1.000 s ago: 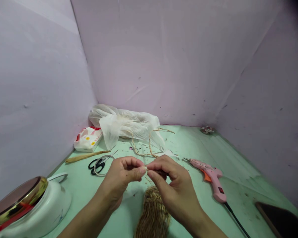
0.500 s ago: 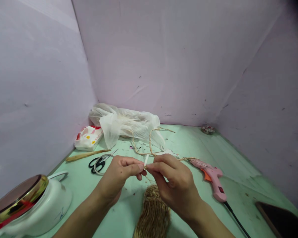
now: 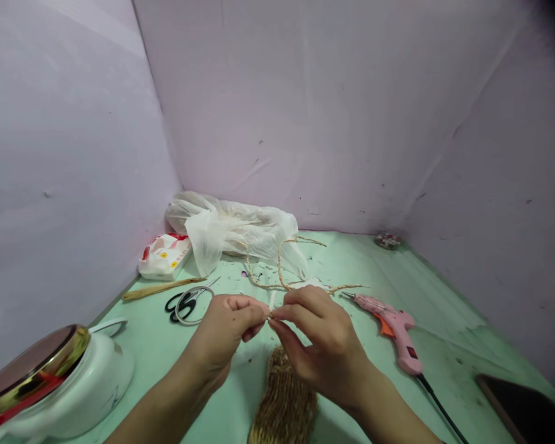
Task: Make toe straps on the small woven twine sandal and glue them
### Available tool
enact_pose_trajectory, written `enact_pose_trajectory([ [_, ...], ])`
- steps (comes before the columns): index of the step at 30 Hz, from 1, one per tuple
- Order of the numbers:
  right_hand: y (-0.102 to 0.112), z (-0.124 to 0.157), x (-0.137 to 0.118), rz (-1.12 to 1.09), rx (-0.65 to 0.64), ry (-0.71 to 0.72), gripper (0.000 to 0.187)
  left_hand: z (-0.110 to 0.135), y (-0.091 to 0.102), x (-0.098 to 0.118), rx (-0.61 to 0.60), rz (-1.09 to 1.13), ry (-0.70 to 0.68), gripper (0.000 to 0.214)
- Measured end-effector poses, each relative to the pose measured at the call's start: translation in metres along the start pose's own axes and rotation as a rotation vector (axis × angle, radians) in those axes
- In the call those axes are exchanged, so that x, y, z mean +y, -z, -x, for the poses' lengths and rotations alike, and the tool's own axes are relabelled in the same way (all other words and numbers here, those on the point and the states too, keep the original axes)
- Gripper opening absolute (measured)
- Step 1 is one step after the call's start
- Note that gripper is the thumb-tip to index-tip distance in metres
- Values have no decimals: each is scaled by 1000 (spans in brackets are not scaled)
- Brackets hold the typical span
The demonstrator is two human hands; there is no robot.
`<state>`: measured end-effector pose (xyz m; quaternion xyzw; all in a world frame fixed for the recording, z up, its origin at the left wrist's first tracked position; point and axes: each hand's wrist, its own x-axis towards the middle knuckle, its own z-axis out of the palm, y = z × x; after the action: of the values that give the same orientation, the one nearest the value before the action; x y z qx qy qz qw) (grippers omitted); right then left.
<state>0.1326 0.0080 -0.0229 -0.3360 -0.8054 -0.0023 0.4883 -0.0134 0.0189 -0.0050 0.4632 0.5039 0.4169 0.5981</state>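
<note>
Brown fibre bundle [image 3: 284,401] lies nearest, just below the left hand [image 3: 234,324] and right hand [image 3: 321,336], whose fingertips both seem to pinch a white strip [image 3: 272,300], rising between them. It looks like a fine fastening step, and the next move calls for a steady pinch. Farther, the braid tail [image 3: 350,287], half a second ago covering the nozzle [image 3: 348,295] of the glue gun [image 3: 400,327], now leaves it visible.

Pale lilac left wall [image 3: 65,135], far wall [image 3: 277,105] and right wall [image 3: 504,166], creased and scuffed, enclose a mint-green table [image 3: 351,259]; light falls brighter on the left, and the right side lies dimmer
</note>
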Motion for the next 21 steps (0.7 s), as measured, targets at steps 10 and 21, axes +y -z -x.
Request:
enact_pose_trajectory([
  [10,5,-5,-5,-267,-22,-435,13,4,4,3,-93,-273,-148,16],
  [21,7,-9,-6,-369,-71,-630,11,5,5,3,-23,-503,-423,18],
])
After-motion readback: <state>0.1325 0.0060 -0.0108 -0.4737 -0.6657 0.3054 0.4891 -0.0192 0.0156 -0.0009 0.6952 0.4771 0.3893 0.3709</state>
